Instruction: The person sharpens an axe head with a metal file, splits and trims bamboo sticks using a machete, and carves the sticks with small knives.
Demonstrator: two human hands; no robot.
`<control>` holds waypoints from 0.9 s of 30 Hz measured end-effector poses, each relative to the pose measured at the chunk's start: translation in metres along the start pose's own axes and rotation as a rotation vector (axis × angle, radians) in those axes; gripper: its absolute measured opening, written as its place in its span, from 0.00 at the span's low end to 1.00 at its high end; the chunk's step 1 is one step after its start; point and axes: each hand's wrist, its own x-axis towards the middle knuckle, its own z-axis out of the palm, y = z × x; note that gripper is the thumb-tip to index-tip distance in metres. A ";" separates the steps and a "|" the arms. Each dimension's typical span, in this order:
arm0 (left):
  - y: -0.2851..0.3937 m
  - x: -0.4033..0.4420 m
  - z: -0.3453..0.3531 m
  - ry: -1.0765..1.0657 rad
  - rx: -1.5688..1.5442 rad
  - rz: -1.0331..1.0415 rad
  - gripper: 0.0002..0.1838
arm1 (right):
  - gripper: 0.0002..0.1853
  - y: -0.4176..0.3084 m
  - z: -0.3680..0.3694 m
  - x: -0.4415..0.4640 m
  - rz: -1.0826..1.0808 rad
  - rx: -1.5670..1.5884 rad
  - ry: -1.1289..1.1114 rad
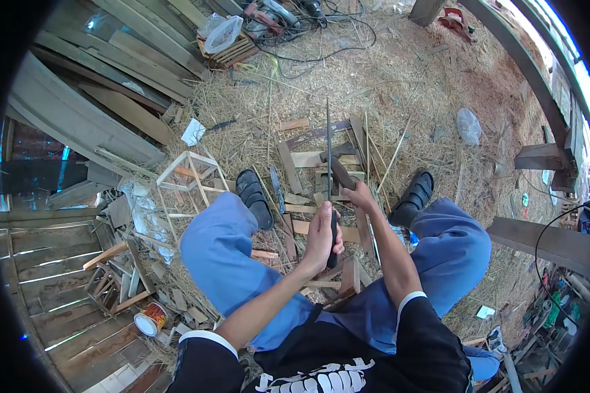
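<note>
In the head view my left hand (321,241) is wrapped round the black handle of a long thin blade (329,150), which points away from me, edge-on. My right hand (360,196) grips a dark wooden piece (342,173) close to the right side of the blade. Whether the two touch is hard to tell. Below the hands, wood offcuts (288,164) lie on the straw-strewn ground between my feet. A knife-like tool (276,188) lies beside my left sandal (254,198).
Power tools with cables (272,23) and a crate (233,52) lie at the top. A wooden frame (190,173) stands left, near a paint can (151,319). Planks (124,59) lean at upper left. A beam (544,245) juts in from the right.
</note>
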 end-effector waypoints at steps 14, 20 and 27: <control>-0.015 0.002 -0.002 -0.034 0.066 0.151 0.29 | 0.19 -0.088 -0.073 -0.164 -0.487 0.110 0.639; -0.021 -0.010 -0.008 -0.109 0.113 0.151 0.28 | 0.09 -0.139 -0.137 -0.171 -0.493 0.544 0.065; -0.035 -0.006 -0.006 -0.093 0.199 0.172 0.27 | 0.11 -0.135 -0.137 -0.225 -0.379 0.662 0.050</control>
